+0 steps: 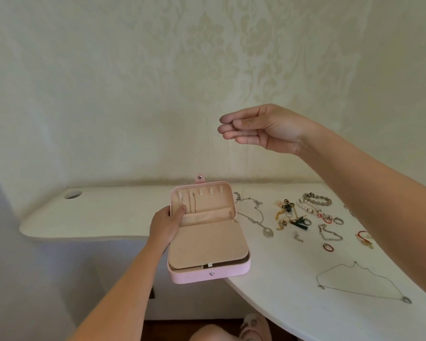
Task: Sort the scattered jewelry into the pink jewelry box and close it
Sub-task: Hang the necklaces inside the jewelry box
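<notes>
Barely started here: our left hand [165,223] grips the open pink rectangular jewelry box [207,275] by its side, and our right hand [258,127], raised higher, pinches a hair-thin metal chain [228,158]. Nearly all the bracelets, rings and necklaces [308,209] lie loose below our right arm.

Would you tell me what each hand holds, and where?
The left hand grips the open pink jewelry box by its left edge; the right hand pinches a thin chain at its top.
</notes>
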A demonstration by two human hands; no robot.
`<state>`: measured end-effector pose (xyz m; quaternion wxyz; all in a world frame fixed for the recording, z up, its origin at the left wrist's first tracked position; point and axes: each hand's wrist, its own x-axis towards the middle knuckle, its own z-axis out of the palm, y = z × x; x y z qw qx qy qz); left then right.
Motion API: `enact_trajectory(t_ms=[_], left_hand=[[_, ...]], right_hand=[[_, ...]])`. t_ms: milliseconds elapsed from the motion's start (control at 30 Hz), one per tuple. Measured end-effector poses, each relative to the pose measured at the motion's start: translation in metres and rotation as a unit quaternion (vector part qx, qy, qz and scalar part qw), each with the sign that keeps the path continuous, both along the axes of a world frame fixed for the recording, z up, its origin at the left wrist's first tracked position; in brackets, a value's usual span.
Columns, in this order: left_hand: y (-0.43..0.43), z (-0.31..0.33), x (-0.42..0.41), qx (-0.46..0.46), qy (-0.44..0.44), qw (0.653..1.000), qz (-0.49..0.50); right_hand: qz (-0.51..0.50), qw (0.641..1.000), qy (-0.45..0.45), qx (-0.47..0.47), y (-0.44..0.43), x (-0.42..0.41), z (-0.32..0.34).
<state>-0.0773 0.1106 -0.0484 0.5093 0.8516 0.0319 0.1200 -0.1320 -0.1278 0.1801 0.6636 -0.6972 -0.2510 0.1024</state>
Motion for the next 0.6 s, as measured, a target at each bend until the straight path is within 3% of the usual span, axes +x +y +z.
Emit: enact_trajectory(t_ms=[167,600], left_hand=[[0.002,-0.003,0.003,0.005,-0.003,1.000,-0.001],[0.004,-0.005,0.005,0.002,-0.005,1.000,-0.010]], right_hand=[[0.001,0.999,-0.022,0.032,0.007,0.003,0.010],[-0.159,0.951,-0.254,-0.075,0.042,0.005,0.022]])
